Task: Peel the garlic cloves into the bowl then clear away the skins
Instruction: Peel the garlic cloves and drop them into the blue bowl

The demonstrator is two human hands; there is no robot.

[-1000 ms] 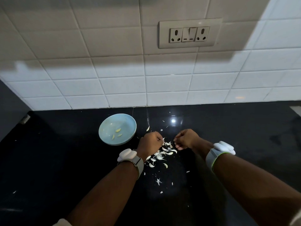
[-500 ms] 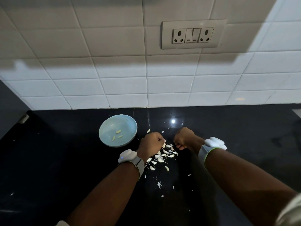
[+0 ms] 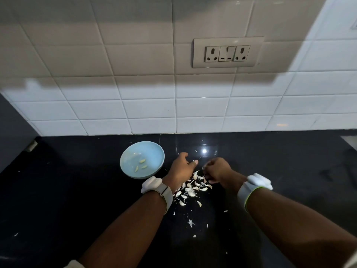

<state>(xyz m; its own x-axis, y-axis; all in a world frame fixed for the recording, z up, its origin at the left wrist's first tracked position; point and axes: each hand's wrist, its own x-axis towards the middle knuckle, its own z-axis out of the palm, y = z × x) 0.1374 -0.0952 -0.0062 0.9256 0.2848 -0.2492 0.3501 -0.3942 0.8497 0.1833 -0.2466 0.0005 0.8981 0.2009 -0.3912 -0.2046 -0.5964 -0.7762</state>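
Bowl [image 3: 123,161]: pale blue, on the black counter [image 3: 67,190], just left of the left hand [image 3: 182,169]; three peeled cloves [image 3: 142,161] inside. Left hand: nearer the bowl, fingers curled; contents cannot be told. Right hand [image 3: 217,171]: fingers curled, pinching a small white piece, apparently garlic. Skins [image 3: 190,191]: heaped between and below both hands.

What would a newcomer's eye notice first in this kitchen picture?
The pale heap of garlic cloves and skins on the glossy black stone counter, between the left hand and the right hand. Next, the round light blue bowl left of the hands, holding three peeled cloves.
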